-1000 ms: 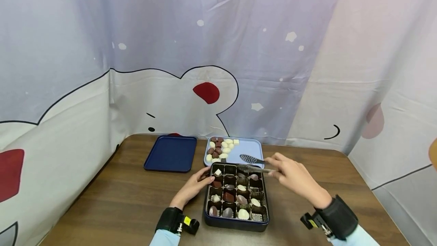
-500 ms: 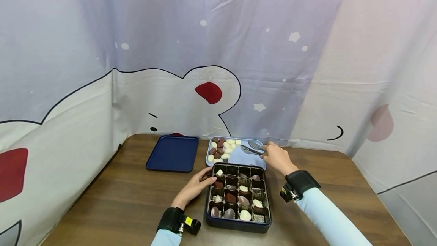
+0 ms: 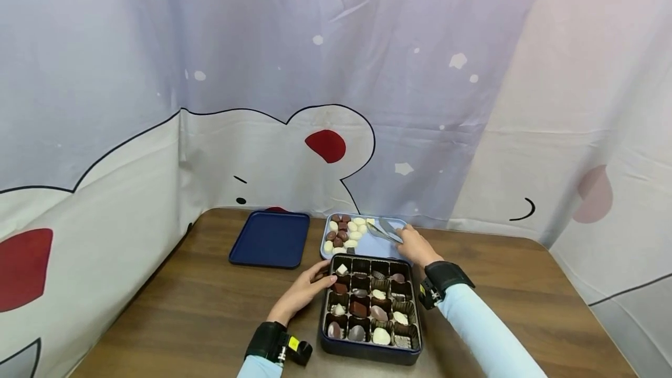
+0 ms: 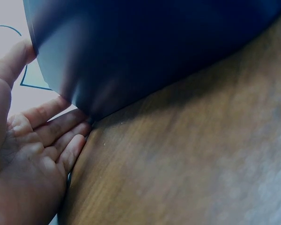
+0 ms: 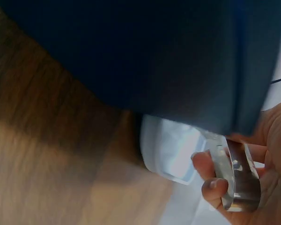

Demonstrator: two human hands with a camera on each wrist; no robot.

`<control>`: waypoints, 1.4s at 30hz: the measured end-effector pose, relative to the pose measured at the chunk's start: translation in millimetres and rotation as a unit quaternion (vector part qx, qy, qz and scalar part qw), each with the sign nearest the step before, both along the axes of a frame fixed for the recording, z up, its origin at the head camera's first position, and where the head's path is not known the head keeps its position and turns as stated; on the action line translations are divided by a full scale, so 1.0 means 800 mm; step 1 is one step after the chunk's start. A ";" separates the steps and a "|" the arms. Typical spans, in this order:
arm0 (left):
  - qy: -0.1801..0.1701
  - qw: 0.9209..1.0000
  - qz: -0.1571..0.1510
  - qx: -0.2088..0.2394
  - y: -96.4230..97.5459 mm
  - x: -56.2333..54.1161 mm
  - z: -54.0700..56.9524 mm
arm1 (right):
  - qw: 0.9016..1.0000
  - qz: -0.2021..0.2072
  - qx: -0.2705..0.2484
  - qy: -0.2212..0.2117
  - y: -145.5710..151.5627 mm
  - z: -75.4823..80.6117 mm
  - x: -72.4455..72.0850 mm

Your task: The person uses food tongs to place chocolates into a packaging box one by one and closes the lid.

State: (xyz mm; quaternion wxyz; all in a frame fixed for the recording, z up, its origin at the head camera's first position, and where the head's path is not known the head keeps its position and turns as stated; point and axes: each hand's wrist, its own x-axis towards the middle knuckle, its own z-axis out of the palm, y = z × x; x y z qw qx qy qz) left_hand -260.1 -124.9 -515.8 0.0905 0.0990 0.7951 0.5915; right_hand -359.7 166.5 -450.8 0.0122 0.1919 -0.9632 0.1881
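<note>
A dark box (image 3: 371, 357) with a divided insert holds chocolates in several compartments. My left hand (image 3: 301, 291) rests at its back left corner, thumb at the rim; in the left wrist view the fingertips (image 4: 77, 115) touch the outer wall, low down. Beyond the box, my right hand (image 3: 416, 248) grips metal tongs (image 3: 385, 234) over the light blue tray (image 3: 374, 249). Their arms stand apart, one tip near the white chocolates (image 3: 362, 228). The right wrist view shows the tongs' bent handle (image 5: 243, 183) between thumb and fingers; the box hides their tips there.
A dark blue lid-like tray (image 3: 270, 239) lies flat at the back left. Brown chocolates (image 3: 342, 226) sit on the left side of the light blue tray. A patterned curtain (image 3: 252, 63) hangs right behind the wooden table (image 3: 210, 308).
My right hand has moved from above the box's back right, away and leftward over the light blue tray, carrying the tongs. The left hand stays at the box corner. The whole view has shifted slightly.
</note>
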 end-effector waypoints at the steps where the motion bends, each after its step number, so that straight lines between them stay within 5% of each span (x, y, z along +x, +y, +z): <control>1: 0.000 1.000 0.001 -0.002 0.000 -0.001 0.000 | 1.000 0.000 -0.006 0.004 -0.001 -0.003 -0.002; 12: 0.004 1.000 -0.001 -0.010 -0.001 -0.001 0.000 | 0.999 -0.006 0.002 0.051 -0.009 -0.017 -0.008; 23: 0.009 1.000 -0.001 -0.003 -0.001 0.001 0.003 | 0.998 0.004 -0.007 0.060 0.014 -0.002 0.012; 28: 0.006 1.000 -0.002 -0.003 -0.001 0.001 0.004 | 0.996 0.021 -0.041 0.073 0.035 0.019 0.046; 34: 0.004 1.000 0.000 -0.007 -0.002 0.000 0.005 | 0.989 0.053 -0.067 0.121 0.067 0.044 0.107; 42: 0.000 1.000 0.007 -0.004 0.001 0.003 0.005 | 0.979 0.120 -0.096 0.134 0.109 0.068 0.189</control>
